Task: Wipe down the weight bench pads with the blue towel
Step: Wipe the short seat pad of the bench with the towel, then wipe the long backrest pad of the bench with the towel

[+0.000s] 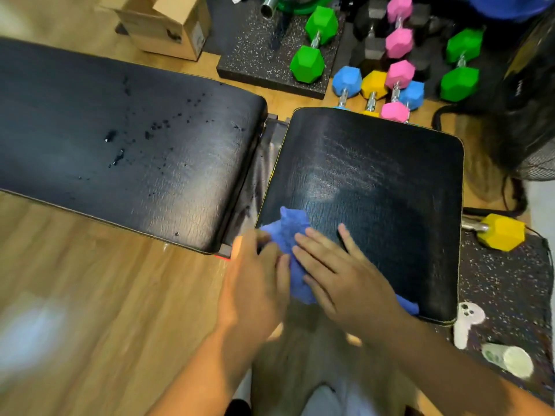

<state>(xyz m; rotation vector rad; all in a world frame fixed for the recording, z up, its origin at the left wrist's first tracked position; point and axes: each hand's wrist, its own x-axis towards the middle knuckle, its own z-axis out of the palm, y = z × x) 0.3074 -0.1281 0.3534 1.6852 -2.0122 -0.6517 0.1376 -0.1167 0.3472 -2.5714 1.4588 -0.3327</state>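
Note:
The blue towel (289, 235) lies bunched on the near left corner of the black seat pad (375, 181). My right hand (339, 271) presses flat on the towel, fingers spread. My left hand (255, 280) grips the towel's left side at the pad's edge. The seat pad's surface shows shiny wet streaks. The long black back pad (120, 139) stretches to the left, dotted with water droplets near its middle. A narrow gap with the metal frame (270, 151) separates the two pads.
Coloured dumbbells (399, 70) crowd the floor beyond the seat pad. A yellow dumbbell (501, 232) lies on the speckled mat (504, 283) to the right, with a white controller (465, 322) and a bottle (507, 358). A cardboard box (171, 25) stands behind the back pad.

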